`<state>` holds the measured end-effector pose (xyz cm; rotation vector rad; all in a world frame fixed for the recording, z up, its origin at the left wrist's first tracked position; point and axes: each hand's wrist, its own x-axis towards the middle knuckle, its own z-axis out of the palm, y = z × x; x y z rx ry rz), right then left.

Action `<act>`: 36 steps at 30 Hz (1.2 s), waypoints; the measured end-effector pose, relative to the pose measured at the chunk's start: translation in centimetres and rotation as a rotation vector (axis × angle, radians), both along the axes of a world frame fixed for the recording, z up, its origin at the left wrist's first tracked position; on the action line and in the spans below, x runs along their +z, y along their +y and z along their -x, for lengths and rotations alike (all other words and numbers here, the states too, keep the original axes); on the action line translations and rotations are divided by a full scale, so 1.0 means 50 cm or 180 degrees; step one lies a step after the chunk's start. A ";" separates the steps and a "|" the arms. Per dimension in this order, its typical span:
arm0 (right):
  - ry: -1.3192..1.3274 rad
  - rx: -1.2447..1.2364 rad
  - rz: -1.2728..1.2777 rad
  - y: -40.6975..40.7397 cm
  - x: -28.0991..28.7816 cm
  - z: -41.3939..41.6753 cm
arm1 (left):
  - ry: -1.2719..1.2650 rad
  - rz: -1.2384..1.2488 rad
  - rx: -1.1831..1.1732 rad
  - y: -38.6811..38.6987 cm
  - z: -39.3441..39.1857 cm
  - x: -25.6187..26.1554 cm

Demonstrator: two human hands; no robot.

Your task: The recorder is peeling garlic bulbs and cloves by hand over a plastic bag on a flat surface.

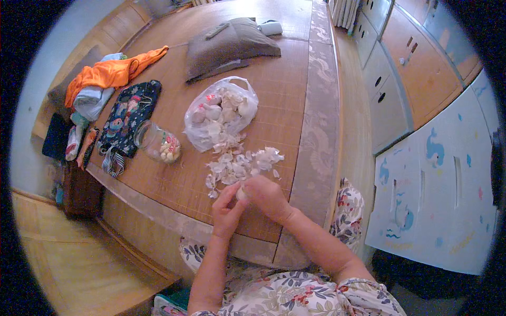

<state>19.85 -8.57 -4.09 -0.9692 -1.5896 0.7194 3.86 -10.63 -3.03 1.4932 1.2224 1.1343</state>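
Observation:
A pale garlic clove [242, 194] sits between my two hands. My left hand [228, 207] grips it from the left with thumb and fingers. My right hand [268, 196] is bent over its upper side, the fingertips at the clove and partly hidden. Just beyond my hands lies a loose heap of papery garlic skins [233, 166]. Behind the heap a white plastic bag [250, 94] lies open, holding several garlic bulbs [213, 112] and more skins. To the left, a clear jar [152, 138] rests on its side with peeled garlic cloves [169, 152] at one end.
A brown mat with a patterned fabric border [319, 118] covers the bed-like surface. Left of the jar lies a dark printed cloth bag [128, 118], beside an orange garment [106, 75] and folded clothes. A grey pillow [237, 43] carries a remote control [217, 31]. Cabinets [431, 177] stand at right.

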 end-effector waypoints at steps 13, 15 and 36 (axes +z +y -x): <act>0.0137 -0.0031 0.0255 0.008 0.006 -0.020 | -0.0689 0.0623 0.0090 0.000 -0.005 -0.003; 0.0172 -0.0012 0.0273 0.009 0.006 -0.022 | -0.0684 0.0630 0.0116 0.000 -0.004 -0.006; 0.0690 0.0640 0.0860 0.014 0.012 -0.036 | -0.0758 0.0405 0.0391 0.001 -0.017 0.004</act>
